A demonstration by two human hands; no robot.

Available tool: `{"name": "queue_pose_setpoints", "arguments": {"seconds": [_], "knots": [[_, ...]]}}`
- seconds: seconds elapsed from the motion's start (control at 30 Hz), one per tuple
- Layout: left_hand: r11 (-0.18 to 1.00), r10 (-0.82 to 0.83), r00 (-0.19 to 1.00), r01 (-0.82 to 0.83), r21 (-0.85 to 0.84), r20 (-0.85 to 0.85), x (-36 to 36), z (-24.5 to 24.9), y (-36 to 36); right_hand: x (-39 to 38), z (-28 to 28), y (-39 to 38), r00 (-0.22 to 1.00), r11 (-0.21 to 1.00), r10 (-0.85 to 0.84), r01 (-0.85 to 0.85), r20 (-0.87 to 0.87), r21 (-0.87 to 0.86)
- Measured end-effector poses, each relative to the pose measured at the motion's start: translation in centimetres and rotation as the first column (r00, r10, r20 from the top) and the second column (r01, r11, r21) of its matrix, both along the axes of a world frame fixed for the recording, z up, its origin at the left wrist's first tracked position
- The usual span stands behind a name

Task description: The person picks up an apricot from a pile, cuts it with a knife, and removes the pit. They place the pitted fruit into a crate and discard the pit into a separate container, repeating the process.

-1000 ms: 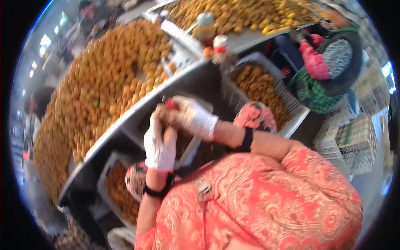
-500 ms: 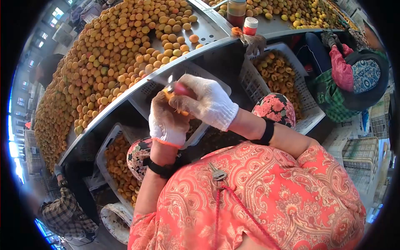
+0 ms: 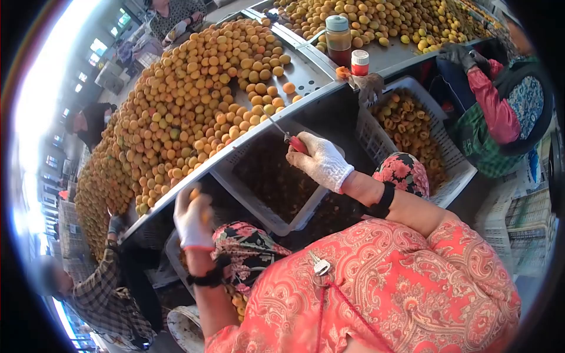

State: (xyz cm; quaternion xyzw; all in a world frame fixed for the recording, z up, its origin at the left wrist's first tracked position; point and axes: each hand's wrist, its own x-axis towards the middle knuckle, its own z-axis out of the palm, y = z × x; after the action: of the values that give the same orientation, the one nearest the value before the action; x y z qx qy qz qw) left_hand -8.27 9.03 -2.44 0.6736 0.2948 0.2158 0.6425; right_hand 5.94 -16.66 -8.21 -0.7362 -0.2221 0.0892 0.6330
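My right hand [image 3: 322,162], in a white glove with stained fingers, is closed round the red handle of a knife [image 3: 297,144]. Its thin metal blade points up and left toward the table edge. Below it stands a white crate [image 3: 276,226] with dark scraps inside. My left hand [image 3: 193,220], also gloved and smeared by motion, is low on the left, above a crate of split apricots that my arm and knee partly hide. A bit of orange apricot [image 3: 196,193] shows at its fingers. A metal table edge [image 3: 235,143] runs just beyond both hands.
Whole apricots [image 3: 176,112] are heaped on the metal table. A jar [image 3: 338,41] and a red bottle with a white lid [image 3: 359,63] stand at its edge. A crate of apricot halves [image 3: 406,123] is at right. Co-workers sit left and right; others are across the table.
My hands, together over the apricot before, have parted. The left has moved down and left with orange fruit; the right has moved right with the knife. The view has shifted.
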Motion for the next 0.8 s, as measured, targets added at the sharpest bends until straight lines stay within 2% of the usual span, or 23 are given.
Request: {"name": "queue_pose_setpoints", "arguments": {"seconds": [0.03,0.1,0.17,0.2,0.27,0.3,0.33,0.37,0.4,0.43,0.47,0.5,0.53,0.57,0.6,0.63,0.7,0.77,0.8], "knots": [[0.99,0.109,0.994,-0.109,0.086,0.007,-1.4,-1.0,2.5,0.3,-0.1,-0.5,1.0,1.0,-0.01,0.011,-0.021,0.004],[0.978,0.156,0.97,-0.125,0.165,-0.189,-5.5,-2.6,9.5,1.3,-1.2,-1.2,0.999,0.997,-0.011,0.015,-0.052,0.07],[0.965,0.204,0.95,-0.154,0.211,-0.236,-8.5,-4.6,15.2,2.2,-1.1,-1.8,0.993,0.99,-0.007,0.024,-0.12,0.138],[0.964,0.204,0.948,-0.151,0.22,-0.246,-9.7,-5.1,17.5,2.2,-0.1,-2.3,0.993,0.989,0.001,0.017,-0.122,0.145],[0.92,0.258,0.797,-0.031,0.39,-0.546,-11.7,-5.8,21.3,2.6,1.0,-3.2,0.992,0.992,0.018,-0.002,-0.127,0.13],[0.918,0.259,0.791,-0.022,0.396,-0.554,-12.7,-6.5,23.5,2.9,1.5,-3.7,0.992,0.994,0.032,-0.019,-0.12,0.107],[0.592,0.505,0.628,0.247,0.767,-0.592,-13.2,-7.3,25.7,3.2,2.1,-4.2,0.994,0.998,0.027,-0.021,-0.106,0.056],[0.12,0.731,0.514,0.549,0.827,-0.448,-12.2,-8.0,26.8,3.5,2.2,-4.6,0.996,1.0,0.019,-0.019,-0.089,0.001],[0.422,0.55,0.506,0.519,0.744,-0.665,-6.9,-2.0,21.8,3.9,1.5,-4.6,1.0,0.999,-0.007,0.009,-0.03,0.049],[0.408,0.349,0.758,0.407,0.818,-0.551,-3.6,-0.1,20.4,4.3,1.3,-4.7,0.999,0.999,-0.009,0.011,-0.04,0.047],[0.766,0.127,0.922,0.143,0.626,-0.365,0.5,0.6,19.7,4.8,1.5,-4.9,0.987,0.996,0.002,0.013,-0.162,0.091],[0.752,0.019,0.89,0.287,0.593,-0.455,5.5,3.6,16.3,5.2,1.3,-4.8,0.959,0.991,0.021,0.019,-0.282,0.136],[0.739,-0.211,0.912,0.385,0.553,-0.352,9.9,4.7,13.5,5.5,0.6,-4.4,0.94,0.989,0.021,0.029,-0.341,0.142],[0.897,-0.238,0.929,0.322,0.302,-0.283,14.8,5.3,10.6,5.8,0.6,-4.5,0.968,0.996,0.012,0.012,-0.252,0.091],[0.886,-0.243,0.93,0.328,0.329,-0.275,19.2,4.7,8.2,6.2,0.7,-4.4,0.967,0.997,0.019,0.002,-0.253,0.083],[0.779,-0.354,0.893,0.446,0.441,-0.278,23.4,3.2,7.8,6.5,0.6,-4.4,0.967,0.997,0.025,-0.006,-0.254,0.073],[0.391,-0.323,0.81,0.585,0.711,-0.489,30.2,1.4,4.6,7.3,-0.4,-4.4,0.96,0.998,0.013,0.006,-0.28,0.07],[0.165,-0.415,0.798,0.539,0.826,-0.437,35.8,-2.5,4.1,8.1,-0.4,-4.7,0.924,0.997,0.024,0.006,-0.382,0.075],[0.119,-0.41,0.785,0.551,0.826,-0.465,38.0,-3.8,3.8,8.6,-0.3,-5.1,0.922,0.999,0.01,0.008,-0.387,0.045]]}}
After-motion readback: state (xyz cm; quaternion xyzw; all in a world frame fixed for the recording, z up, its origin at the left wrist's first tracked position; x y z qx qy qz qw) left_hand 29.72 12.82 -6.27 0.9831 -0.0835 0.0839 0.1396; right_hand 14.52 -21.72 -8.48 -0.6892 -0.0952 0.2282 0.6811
